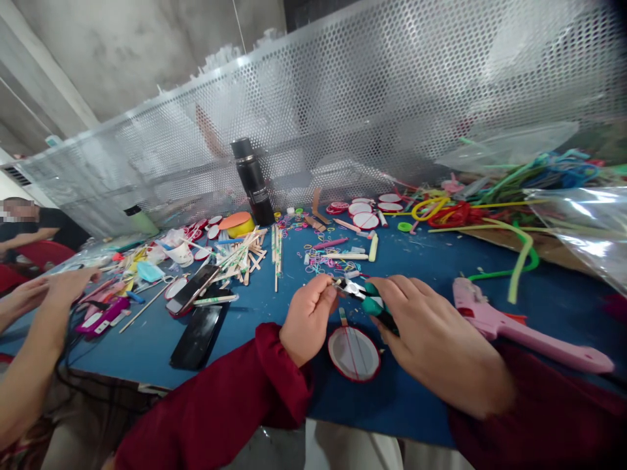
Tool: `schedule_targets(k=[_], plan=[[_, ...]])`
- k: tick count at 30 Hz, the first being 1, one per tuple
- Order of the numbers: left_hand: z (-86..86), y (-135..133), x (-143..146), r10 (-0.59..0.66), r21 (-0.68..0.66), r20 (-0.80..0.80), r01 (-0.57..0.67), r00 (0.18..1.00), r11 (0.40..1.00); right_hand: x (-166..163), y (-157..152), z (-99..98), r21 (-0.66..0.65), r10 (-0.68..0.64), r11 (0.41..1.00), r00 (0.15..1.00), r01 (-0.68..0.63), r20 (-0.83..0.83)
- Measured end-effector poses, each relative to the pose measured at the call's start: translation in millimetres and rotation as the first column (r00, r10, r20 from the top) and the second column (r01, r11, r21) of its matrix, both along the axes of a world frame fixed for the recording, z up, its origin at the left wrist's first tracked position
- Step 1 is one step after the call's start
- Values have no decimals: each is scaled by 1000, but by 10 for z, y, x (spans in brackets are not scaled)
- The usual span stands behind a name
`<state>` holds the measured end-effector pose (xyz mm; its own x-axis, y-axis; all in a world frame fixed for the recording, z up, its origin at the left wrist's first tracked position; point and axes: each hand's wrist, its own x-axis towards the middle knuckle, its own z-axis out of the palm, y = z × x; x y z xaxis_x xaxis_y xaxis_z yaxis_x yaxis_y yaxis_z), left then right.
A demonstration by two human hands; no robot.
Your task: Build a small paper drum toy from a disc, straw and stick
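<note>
My right hand [426, 326] is closed around the green and black handles of a pair of pliers [353, 289], whose metal jaws point left. Pinched between the thumb and fingers of my left hand [311, 313] is a small pale piece, probably wooden, right at the jaws; most of it is hidden by the fingers. Below and between both hands lies a round, red-rimmed disc [353, 352] with a white face, a reddish line across it and a short stick at its top. Tiny pale scraps lie around it on the blue table [274, 326].
To the right rests a pink hot glue gun [529, 333]. Phones [200, 333], wooden sticks [252, 251] and a black bottle [252, 183] stand or lie left of centre. Small rubber bands [333, 264] are scattered ahead. A co-worker's hands [63, 287] are at far left.
</note>
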<state>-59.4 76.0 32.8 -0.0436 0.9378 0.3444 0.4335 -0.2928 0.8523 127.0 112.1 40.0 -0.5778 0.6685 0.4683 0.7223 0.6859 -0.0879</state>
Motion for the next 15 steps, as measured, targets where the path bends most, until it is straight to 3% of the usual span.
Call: schedule_targets(k=[9,15], plan=[[93,-49,-52,-17,109,-91,27,996,994,65,72,-48,-10,127,992,990,-128,-67],[70,-44,-61,-35,77,-103,43,994,996,83,58,-85,13,122,992,990,-122,-65]])
